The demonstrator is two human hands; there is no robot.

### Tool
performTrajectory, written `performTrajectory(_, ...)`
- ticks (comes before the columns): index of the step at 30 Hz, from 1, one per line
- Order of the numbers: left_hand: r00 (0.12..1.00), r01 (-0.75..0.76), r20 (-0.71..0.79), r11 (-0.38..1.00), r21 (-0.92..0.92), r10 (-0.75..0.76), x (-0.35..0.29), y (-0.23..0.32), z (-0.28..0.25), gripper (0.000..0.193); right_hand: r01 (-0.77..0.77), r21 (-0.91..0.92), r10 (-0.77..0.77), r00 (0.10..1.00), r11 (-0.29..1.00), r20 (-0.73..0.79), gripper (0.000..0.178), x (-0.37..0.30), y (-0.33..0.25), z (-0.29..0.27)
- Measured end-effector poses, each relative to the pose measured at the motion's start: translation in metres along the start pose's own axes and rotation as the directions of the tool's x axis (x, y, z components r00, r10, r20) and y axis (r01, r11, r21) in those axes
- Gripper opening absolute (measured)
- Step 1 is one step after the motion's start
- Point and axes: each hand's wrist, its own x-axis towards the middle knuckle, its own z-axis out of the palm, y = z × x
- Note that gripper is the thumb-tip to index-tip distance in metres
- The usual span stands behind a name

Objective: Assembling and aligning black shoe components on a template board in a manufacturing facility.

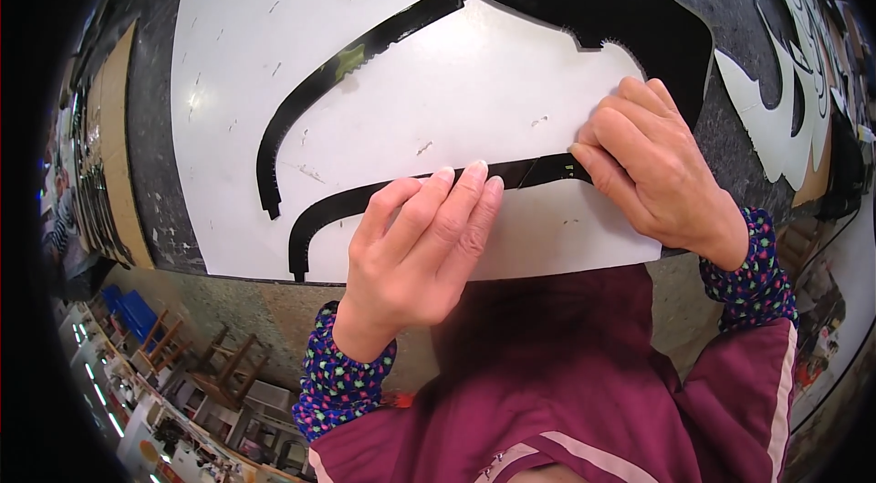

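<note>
A narrow black curved strip (342, 205) with a notched inner edge lies on a white sheet (228, 155) near the table's front. My left hand (420, 250) rests on it, fingers stretched out and lying over its middle. At the strip's right part my right hand (643, 164) is closed, thumb and curled fingers gripping it; its end there is hidden. Behind both hands lies a larger black curved piece (529, 0), broad at the right and slender toward the left. It carries yellow-green patches (349, 62). Whether the two black pieces join under my right hand, I cannot tell.
The white sheet lies on a dark, worn tabletop (173, 209). White curved cutouts (776, 109) are piled at the right, and a brown board (119, 145) stands at the left edge. Wooden stools (228, 369) are on the floor at lower left.
</note>
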Motion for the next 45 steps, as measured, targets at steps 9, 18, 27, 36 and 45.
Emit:
performTrajectory(9, 1.0, -0.012, -0.026, 0.999, 0.033, 0.013, -0.0002, 0.004, 0.003, 0.035, -0.004, 0.001, 0.004, 1.0, 1.0, -0.007, 0.01, -0.0013, 0.0003, -0.0005)
performTrajectory(18, 0.999, -0.043, 0.0, 0.992, 0.116, 0.043, 0.0004, 0.0019, 0.0042, 0.032, 0.002, 0.006, -0.002, 1.0, 1.0, -0.002, 0.01, -0.0013, 0.0014, -0.0012)
performTrajectory(27, 0.998, -0.052, -0.015, 0.993, 0.107, 0.054, 0.0, 0.0012, 0.0059, 0.032, 0.006, 0.028, -0.005, 1.0, 1.0, -0.013, 0.013, -0.0017, 0.0032, -0.0019)
performTrajectory(36, 0.998, -0.052, -0.022, 0.994, 0.1, 0.055, 0.0001, 0.0012, 0.0063, 0.027, 0.001, 0.048, -0.001, 1.0, 0.999, -0.011, 0.015, -0.0006, 0.0036, -0.0028)
performTrajectory(45, 0.999, -0.052, 0.016, 0.996, 0.076, 0.05, -0.0015, 0.0003, 0.0026, 0.032, -0.009, 0.065, 0.007, 1.0, 0.998, 0.024, 0.019, -0.0002, 0.0025, -0.0023)
